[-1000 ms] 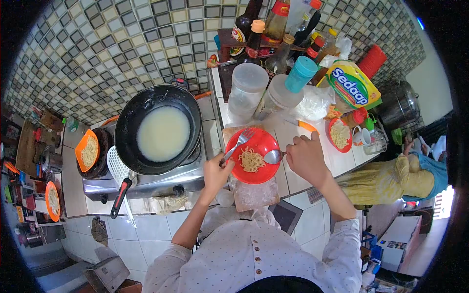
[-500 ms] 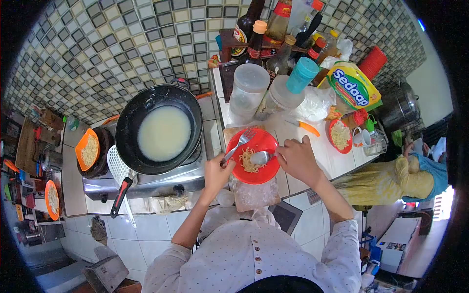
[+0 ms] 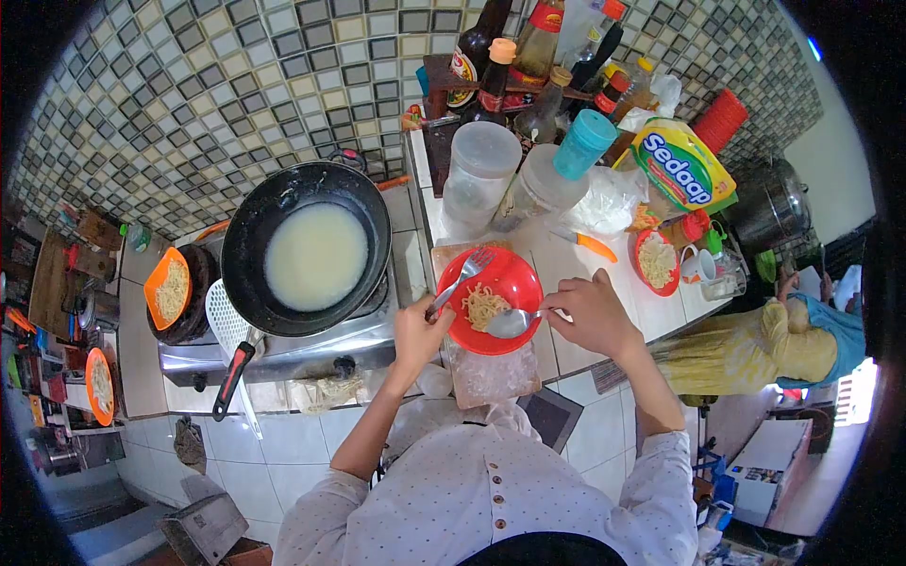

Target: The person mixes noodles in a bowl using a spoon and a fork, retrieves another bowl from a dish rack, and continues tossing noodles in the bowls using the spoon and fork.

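Observation:
A red bowl (image 3: 514, 274) with some noodles (image 3: 481, 304) in it stands on a board in front of me. My left hand (image 3: 420, 333) is closed on a fork (image 3: 470, 271), whose tines reach over the left part of the bowl. At the right rim, my right hand (image 3: 593, 314) pinches the handle of a spoon (image 3: 511, 324). The spoon's bowl lies at the lower right edge of the noodles. Part of each handle is hidden by the fingers.
Left is a black wok (image 3: 247, 236) with pale liquid on a stove (image 3: 283, 363); a slotted spatula (image 3: 226, 321) lies before it. Jars (image 3: 481, 170), bottles and an orange-handled knife (image 3: 596, 248) sit behind. Another person (image 3: 755, 349) is at right.
The spoon has moved within the red bowl, from the right side onto the noodles and then lower. My right hand shifted left, then back right. My left hand and the fork barely moved.

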Motion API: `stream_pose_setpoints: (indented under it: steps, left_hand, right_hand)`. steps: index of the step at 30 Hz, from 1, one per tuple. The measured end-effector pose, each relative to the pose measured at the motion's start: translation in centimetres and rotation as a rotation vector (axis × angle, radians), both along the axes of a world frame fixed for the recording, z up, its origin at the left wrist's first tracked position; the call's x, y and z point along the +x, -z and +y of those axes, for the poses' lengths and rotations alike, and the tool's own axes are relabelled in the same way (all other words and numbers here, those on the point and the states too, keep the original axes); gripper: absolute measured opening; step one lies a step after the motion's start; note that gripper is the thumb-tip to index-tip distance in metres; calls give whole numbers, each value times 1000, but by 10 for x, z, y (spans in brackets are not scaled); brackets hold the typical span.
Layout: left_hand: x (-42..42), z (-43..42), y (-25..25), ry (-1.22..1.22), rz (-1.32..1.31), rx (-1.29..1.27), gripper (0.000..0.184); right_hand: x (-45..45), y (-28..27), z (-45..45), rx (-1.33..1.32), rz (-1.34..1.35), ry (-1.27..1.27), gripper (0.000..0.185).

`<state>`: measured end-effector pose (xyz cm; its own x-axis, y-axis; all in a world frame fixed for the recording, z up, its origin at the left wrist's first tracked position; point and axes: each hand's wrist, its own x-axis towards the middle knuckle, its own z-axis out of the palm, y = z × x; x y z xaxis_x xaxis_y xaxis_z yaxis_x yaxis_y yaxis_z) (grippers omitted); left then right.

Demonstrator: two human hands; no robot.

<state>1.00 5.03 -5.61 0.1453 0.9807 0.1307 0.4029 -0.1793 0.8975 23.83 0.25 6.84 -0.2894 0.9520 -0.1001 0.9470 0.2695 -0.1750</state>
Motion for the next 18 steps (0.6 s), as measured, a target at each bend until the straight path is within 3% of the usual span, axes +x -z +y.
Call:
stream_pose_setpoints:
  steps: [9, 18]
  left_hand:
    - [0, 0, 6, -4, -20, 7, 22]
    - [0, 0, 0, 7, -4, -23, 21]
  right_hand:
    - [-3, 21, -1, 28, -70, 19, 12]
    - [4, 5, 1, 30, -220, 104, 10]
